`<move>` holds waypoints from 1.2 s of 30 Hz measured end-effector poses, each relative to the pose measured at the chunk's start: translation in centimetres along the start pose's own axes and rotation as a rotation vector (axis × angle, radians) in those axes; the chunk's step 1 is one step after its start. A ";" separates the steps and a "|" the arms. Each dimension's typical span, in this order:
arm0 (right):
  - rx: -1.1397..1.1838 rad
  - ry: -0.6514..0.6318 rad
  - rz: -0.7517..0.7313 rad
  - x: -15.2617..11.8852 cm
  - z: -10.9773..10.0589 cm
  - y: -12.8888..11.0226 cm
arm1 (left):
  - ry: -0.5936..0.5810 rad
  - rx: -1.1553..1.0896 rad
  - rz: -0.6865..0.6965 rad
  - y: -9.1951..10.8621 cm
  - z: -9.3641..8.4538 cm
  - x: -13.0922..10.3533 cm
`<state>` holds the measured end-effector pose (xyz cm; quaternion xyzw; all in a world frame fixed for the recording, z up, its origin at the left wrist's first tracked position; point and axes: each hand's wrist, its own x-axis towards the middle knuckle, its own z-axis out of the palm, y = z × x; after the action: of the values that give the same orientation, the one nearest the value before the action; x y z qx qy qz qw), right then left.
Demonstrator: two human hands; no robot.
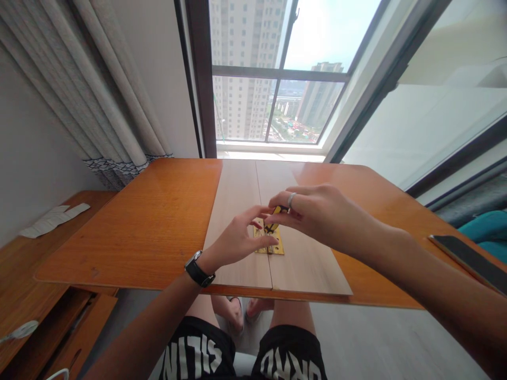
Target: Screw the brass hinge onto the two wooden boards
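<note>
Over the gold hinge (280, 248) across two boards (304, 274), gripping a yellow-black tool (281, 209) in the right hand (311, 207); at the hinge's left, holding the left hand (235, 240) loosely spread, maybe for steadying.

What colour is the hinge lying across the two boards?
The hinge is brassy yellow; it shows best in the head view.

We see daylight through the far window (245, 72), the sky (332, 31) nearly white; pale glare lies on the desk (170, 221) at far right, the left curtain (113, 79) is dimmer, and distortion stretches the edges.
</note>
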<state>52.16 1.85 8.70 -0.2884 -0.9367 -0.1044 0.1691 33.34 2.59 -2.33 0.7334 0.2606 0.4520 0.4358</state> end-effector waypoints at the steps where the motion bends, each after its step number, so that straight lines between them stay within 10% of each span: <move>1: -0.060 0.003 0.003 0.0 0.2 -0.2 | 0.019 0.012 0.011 0.0 0.1 0.0; 13: 0.270 0.002 0.015 -0.6 -0.9 0.4 | -0.138 -0.339 -0.115 -0.7 -0.3 0.0; 22: 0.114 0.081 0.140 -0.5 0.9 0.1 | 0.086 -0.140 -0.047 -0.8 0.3 0.3; 31: 0.439 -0.041 0.118 -0.9 0.0 0.1 | -0.093 -0.275 -0.135 -0.7 -0.6 0.2; 36: 0.218 0.108 0.220 -0.4 1.1 -0.3 | 0.083 -0.176 -0.062 -0.9 0.1 0.1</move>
<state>52.05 1.74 7.50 -0.3629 -0.8948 0.0016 0.2601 33.50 3.07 -3.11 0.6647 0.2602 0.4894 0.5009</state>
